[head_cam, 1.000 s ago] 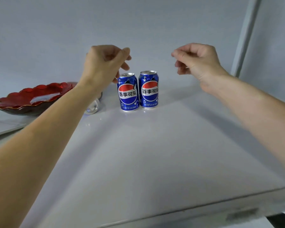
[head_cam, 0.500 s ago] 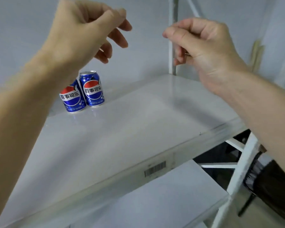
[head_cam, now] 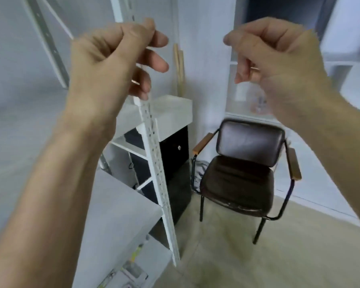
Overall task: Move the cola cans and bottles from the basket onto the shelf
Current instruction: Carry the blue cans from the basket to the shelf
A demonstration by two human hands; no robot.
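Left hand (head_cam: 110,65): raised, fingers loosely curled, holding nothing.
Right hand (head_cam: 279,57): raised, loosely curled, empty too.
Shelf (head_cam: 121,208): white board at lower left, beside its post (head_cam: 157,163).
Cans, bottles, basket: out of view.
Handling: likely light, rigid, smooth; grip round the body.

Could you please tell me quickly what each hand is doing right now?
Left hand: fingers loosely curled, holding nothing, raised in the air.
Right hand: fingers loosely curled, holding nothing, raised in the air.
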